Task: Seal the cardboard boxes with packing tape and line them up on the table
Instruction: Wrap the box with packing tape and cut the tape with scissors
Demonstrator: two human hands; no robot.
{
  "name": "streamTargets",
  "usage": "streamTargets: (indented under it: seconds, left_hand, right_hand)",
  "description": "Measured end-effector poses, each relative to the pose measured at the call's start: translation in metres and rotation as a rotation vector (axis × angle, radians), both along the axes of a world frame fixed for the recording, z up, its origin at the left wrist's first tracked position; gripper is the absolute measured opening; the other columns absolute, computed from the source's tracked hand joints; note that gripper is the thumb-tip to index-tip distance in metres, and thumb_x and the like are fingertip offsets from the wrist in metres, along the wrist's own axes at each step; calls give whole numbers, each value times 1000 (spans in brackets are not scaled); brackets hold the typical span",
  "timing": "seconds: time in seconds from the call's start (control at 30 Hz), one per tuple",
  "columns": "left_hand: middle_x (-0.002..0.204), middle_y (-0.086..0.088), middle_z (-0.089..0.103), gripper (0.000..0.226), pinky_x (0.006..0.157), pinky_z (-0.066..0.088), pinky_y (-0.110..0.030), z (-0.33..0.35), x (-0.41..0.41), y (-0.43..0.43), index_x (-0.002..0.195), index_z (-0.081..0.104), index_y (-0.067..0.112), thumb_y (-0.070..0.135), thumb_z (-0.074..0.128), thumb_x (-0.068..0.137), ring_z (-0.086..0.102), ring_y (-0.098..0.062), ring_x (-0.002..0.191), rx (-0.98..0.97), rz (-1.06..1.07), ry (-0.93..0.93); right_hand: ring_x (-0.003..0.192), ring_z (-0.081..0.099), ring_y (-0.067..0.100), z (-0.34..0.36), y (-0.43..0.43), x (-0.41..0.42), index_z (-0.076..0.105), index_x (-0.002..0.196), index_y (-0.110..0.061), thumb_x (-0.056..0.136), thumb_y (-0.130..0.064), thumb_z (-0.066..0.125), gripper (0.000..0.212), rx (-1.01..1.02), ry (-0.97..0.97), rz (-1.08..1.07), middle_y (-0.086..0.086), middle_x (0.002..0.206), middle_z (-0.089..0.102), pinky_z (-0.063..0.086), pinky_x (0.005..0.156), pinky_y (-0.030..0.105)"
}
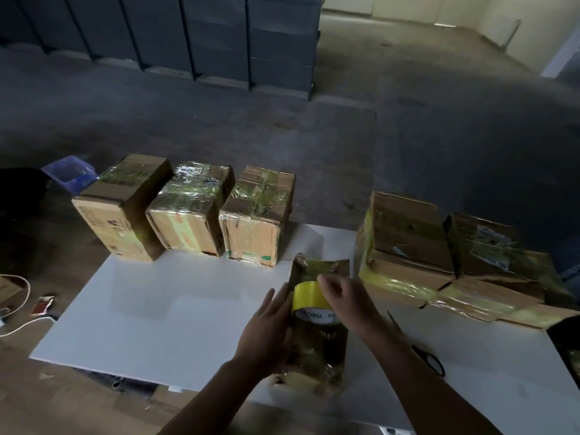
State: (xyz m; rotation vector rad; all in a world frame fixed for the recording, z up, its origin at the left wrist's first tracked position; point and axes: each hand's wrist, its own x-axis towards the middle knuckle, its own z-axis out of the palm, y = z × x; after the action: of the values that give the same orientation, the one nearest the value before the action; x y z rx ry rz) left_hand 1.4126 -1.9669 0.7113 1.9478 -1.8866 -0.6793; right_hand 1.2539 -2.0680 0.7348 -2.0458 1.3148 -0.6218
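A white table (157, 324) fills my head view. Nearest me, the left hand (266, 334) lies flat, fingers straight, against the left side of a small taped box (317, 356) at the table's near middle. The right hand (342, 296) curls its fingers over a roll of yellow tape (309, 296) resting on that box. Black scissors (423, 353) lie to the right. Farther right sits a pile of taped boxes (439, 255). Along the far edge three sealed boxes (191, 208) stand side by side. Beyond them I see dark shelving (188, 36).
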Motion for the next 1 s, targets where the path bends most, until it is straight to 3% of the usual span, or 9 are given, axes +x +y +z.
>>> streamTargets:
  seconds: [0.13, 0.27, 0.33, 0.47, 0.57, 0.67, 0.77, 0.9, 1.0]
  left_hand:
    - [160, 8, -16, 60, 120, 15, -51, 2, 12, -5, 153, 6, 31, 47, 11, 95, -7, -25, 149, 29, -174, -325]
    - [161, -6, -12, 79, 115, 6, -63, 6, 14, -5, 154, 2, 27, 55, 44, 93, -3, -38, 148, 44, -271, -525]
    - [161, -9, -10, 89, 113, 2, -66, 10, 12, -4, 154, 0, 23, 60, 48, 89, -4, -40, 147, 48, -271, -558]
    - [160, -13, -12, 90, 112, -3, -67, 18, 4, -9, 154, -1, 22, 62, 47, 90, -9, -40, 146, 49, -277, -555]
    - [160, -18, -10, 82, 114, -6, -58, 23, -13, -9, 154, 0, 19, 53, 46, 94, -11, -36, 147, 63, -314, -514]
    - [160, -20, 1, 70, 118, 1, -48, 19, -22, -5, 154, 2, 10, 40, 36, 101, -5, -34, 148, 80, -312, -459]
    - [161, -15, 5, 61, 119, 7, -50, 13, -18, -3, 154, 6, 10, 40, 22, 103, -4, -30, 149, 90, -281, -448]
    - [161, -13, 4, 60, 118, 7, -54, 13, -17, -4, 154, 3, 15, 41, 21, 103, -7, -29, 148, 108, -309, -481]
    - [161, -15, 6, 60, 117, 6, -58, 14, -18, -2, 153, 3, 12, 41, 21, 103, -5, -30, 148, 84, -315, -533]
  right_hand:
    - [56, 54, 7, 6, 7, 3, 61, 66, -27, 96, -43, 49, 36, 138, -64, -53, -7, 58, 56, 41, 53, 30]
    - [61, 54, 12, 21, 9, 14, 62, 71, -22, 97, -45, 45, 38, 90, 169, -28, -3, 64, 56, 37, 57, 25]
    - [60, 52, 19, 31, 6, 9, 55, 65, -19, 97, -41, 46, 40, 5, 298, -62, 2, 62, 55, 37, 58, 27]
    - [56, 48, 17, 45, 4, -2, 50, 59, -17, 97, -39, 45, 44, 80, 322, -94, 2, 58, 51, 33, 53, 29]
    - [61, 50, 23, 43, 8, 8, 54, 64, -12, 97, -38, 44, 43, 6, 375, -107, 7, 62, 53, 34, 57, 32]
    - [64, 48, 21, 40, 12, 10, 52, 66, -16, 97, -41, 41, 41, -49, 409, -100, 4, 63, 51, 32, 61, 29]
    - [56, 44, 15, 34, 13, 7, 43, 59, -21, 97, -39, 45, 42, -11, 322, -65, -2, 56, 44, 30, 57, 28]
    - [48, 43, 1, 25, 13, -10, 50, 59, -25, 95, -37, 55, 38, 191, -17, -62, -8, 52, 48, 32, 48, 17]
    - [47, 41, 2, 26, 13, -14, 46, 56, -25, 93, -34, 59, 40, 156, -27, -53, -8, 50, 45, 31, 46, 16]
